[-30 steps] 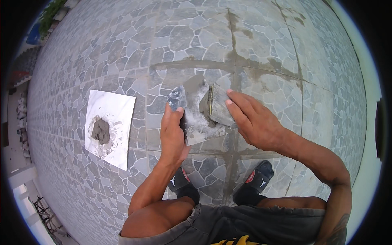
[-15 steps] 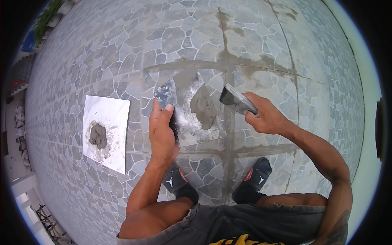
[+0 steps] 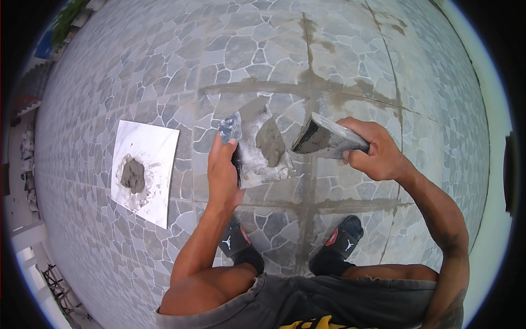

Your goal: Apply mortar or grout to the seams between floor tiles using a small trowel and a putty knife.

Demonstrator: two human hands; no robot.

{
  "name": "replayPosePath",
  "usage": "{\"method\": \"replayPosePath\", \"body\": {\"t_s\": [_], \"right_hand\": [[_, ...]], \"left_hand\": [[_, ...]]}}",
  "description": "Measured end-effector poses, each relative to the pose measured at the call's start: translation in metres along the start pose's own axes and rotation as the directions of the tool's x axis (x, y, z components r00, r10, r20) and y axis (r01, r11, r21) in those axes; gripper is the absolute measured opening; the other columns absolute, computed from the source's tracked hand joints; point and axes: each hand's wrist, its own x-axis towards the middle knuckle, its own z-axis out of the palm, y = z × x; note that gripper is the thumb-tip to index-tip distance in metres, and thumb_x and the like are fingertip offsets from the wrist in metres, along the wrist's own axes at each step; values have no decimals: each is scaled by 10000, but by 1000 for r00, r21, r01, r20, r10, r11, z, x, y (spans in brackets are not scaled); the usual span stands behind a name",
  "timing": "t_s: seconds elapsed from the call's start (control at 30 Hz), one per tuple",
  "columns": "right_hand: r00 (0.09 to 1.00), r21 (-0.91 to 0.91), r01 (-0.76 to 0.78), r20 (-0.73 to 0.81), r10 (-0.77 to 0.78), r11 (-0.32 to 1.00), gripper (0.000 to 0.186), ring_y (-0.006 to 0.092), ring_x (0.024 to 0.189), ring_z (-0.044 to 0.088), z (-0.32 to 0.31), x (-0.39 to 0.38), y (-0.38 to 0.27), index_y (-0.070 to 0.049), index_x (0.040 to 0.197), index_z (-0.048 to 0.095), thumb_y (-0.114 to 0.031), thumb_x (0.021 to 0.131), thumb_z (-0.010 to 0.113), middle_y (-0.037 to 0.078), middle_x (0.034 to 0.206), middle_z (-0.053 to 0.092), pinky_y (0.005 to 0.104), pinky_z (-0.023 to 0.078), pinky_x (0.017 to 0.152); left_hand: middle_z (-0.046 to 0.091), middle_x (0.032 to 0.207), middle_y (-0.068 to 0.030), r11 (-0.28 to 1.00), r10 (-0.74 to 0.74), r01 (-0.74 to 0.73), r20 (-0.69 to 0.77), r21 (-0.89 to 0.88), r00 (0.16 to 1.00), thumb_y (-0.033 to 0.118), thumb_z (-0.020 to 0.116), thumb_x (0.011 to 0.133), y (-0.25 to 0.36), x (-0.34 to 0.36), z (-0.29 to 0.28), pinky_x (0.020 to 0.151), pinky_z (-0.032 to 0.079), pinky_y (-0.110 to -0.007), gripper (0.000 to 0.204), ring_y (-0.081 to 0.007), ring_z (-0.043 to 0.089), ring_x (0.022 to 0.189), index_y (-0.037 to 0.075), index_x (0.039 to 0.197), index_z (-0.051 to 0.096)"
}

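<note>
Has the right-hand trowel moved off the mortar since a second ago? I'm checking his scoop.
Yes. The right hand has drawn its trowel rightward off the mortar board, across the dark floor joint.

Left hand (image 3: 222,175) under a board (image 3: 257,148) with a mortar lump (image 3: 270,141) on it, right hand (image 3: 378,153) with a trowel (image 3: 323,138) just right of the board, sheet (image 3: 147,170) with mortar (image 3: 132,175) on the floor (image 3: 164,71) at left, feet (image 3: 241,244) below.
</note>
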Motion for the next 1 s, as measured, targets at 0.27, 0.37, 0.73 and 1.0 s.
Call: {"method": "replayPosePath", "body": {"t_s": [0.27, 0.37, 0.73, 1.0], "right_hand": [[969, -238, 232, 138, -203, 943, 453, 245, 740, 586, -3, 5, -13, 20, 1025, 626, -70, 597, 510, 139, 861, 625, 343, 475, 697], [955, -268, 284, 168, -245, 921, 439, 265, 744, 592, 0, 6, -20, 20, 1012, 625, -60, 597, 508, 144, 878, 633, 342, 482, 701], [954, -558, 254, 280, -108, 790, 321, 392, 754, 585, 2, 1, -1, 1, 966, 592, -80, 660, 540, 185, 844, 593, 457, 487, 682], [987, -89, -150, 42, 154, 985, 388, 224, 757, 622, 11, -2, -11, 35, 1192, 501, -84, 825, 538, 165, 879, 607, 351, 480, 688]], "left_hand": [[547, 1263, -115, 985, -28, 5, 131, 171, 991, 146, 427, 952, -7, 4, -12, 937, 482, -321, 504, -192, 566, 1113, -6, 1428, 361], [559, 1244, -113, 985, -43, 25, 104, 172, 994, 138, 420, 951, -5, 1, -7, 933, 482, -317, 478, -186, 571, 1099, -11, 1404, 392], [587, 1132, -81, 987, -4, -8, 76, 158, 997, 94, 407, 957, 7, 3, -1, 864, 498, -302, 391, -145, 582, 1004, 8, 1337, 436], [561, 1121, -73, 1000, 0, 0, -25, -11, 1000, 99, 407, 948, 4, 6, -4, 864, 507, -344, 360, -175, 577, 997, 33, 1298, 460]]}}
